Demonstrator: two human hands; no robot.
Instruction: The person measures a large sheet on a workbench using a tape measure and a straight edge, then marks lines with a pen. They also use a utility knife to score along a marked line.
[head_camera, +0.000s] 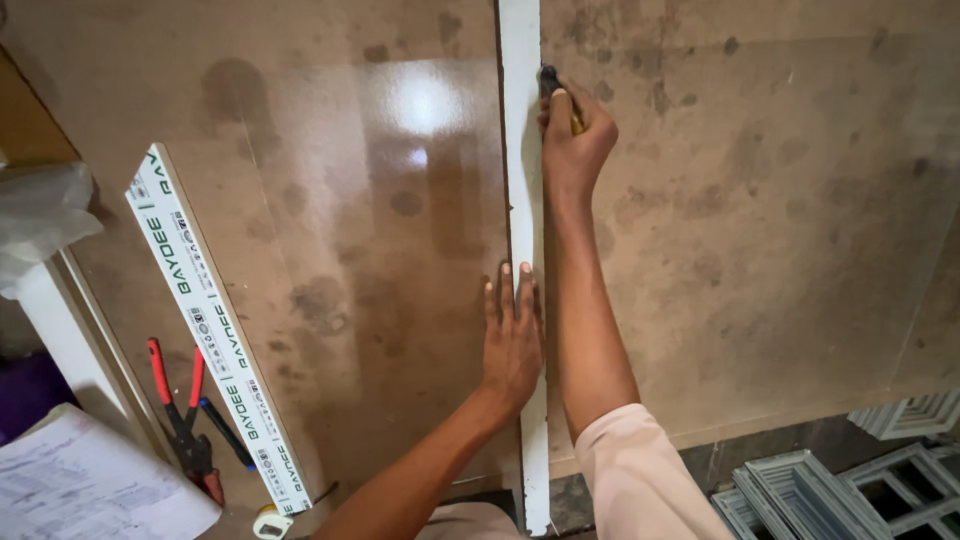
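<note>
Pressing flat, your left hand (513, 340) pins the white strip (522, 180), running twelve to six; your right hand (572, 135) grips a knife (549, 82).

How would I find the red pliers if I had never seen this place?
Start at the big brown board that fills the middle, then slide down to its bottom left corner. There, just left of the slanted white printed strip, lie the pliers. They alone have two long red handles, and a thin dark blue tool lies beside them.
</note>
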